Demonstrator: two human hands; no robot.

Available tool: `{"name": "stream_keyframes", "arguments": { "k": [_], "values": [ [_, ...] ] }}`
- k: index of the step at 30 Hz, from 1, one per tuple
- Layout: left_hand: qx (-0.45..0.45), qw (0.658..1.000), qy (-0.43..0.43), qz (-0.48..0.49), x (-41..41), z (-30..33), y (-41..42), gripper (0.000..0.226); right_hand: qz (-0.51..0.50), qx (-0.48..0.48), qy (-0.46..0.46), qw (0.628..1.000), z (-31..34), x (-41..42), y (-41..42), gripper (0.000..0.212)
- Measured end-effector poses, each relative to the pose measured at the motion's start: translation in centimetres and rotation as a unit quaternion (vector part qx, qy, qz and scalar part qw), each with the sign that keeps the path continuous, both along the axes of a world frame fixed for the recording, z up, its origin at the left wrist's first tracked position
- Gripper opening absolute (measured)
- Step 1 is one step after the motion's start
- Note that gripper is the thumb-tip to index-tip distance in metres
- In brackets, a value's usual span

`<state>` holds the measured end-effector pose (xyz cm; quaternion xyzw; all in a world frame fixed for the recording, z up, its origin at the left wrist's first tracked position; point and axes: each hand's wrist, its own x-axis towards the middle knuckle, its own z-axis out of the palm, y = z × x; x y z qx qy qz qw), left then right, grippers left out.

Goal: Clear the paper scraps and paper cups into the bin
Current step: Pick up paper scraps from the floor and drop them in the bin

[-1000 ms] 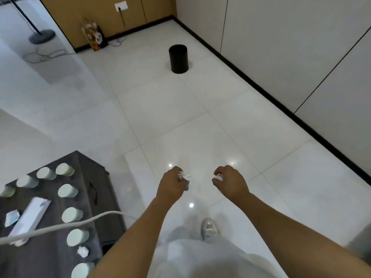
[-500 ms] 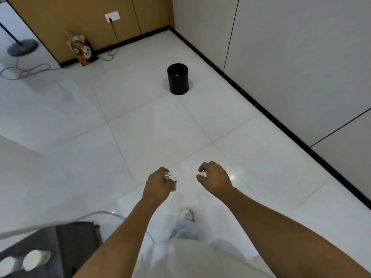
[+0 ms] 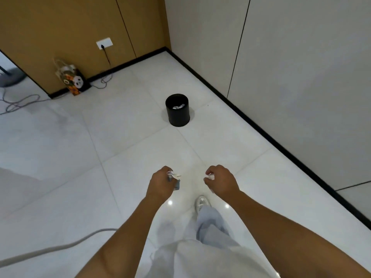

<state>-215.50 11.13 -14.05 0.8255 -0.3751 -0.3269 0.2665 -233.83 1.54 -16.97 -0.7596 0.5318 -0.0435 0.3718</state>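
A round black bin (image 3: 177, 114) stands on the white tiled floor ahead of me, near the right wall, with white paper showing inside it. My left hand (image 3: 160, 184) grips crumpled paper scraps (image 3: 174, 179), grey and white, that stick out past the fingers. My right hand (image 3: 220, 182) is curled round a small white paper scrap (image 3: 210, 176), mostly hidden in the fist. Both hands are held out in front of me, well short of the bin.
A patterned gift bag (image 3: 72, 81) leans against the brown wall, beside a cable (image 3: 105, 77) plugged into a wall socket (image 3: 104, 44). More cables (image 3: 20, 101) lie at left. A pale cable (image 3: 54, 247) crosses the floor at lower left. My shoe (image 3: 202, 202) steps forward.
I have walked away from the dark table with the cups, which has left the view. The bin is nearer and its contents show. Both hands still hold their scraps.
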Motion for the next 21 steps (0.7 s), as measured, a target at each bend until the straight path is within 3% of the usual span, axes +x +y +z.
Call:
{"name": "stream_keyframes", "arguments": {
  "k": [9, 21],
  "values": [
    [0.009, 1.000, -0.003, 0.016, 8.7, 1.8, -20.1, 0.009, 0.001, 0.003, 0.007, 1.000, 1.7, 8.6, -20.4, 0.022],
    [0.019, 1.000, -0.004, 0.001, 23.7, -1.3, -43.6, 0.012, 0.017, 0.004, 0.022, 1.000, -0.6, 24.1, -43.4, 0.023]
  ]
}}
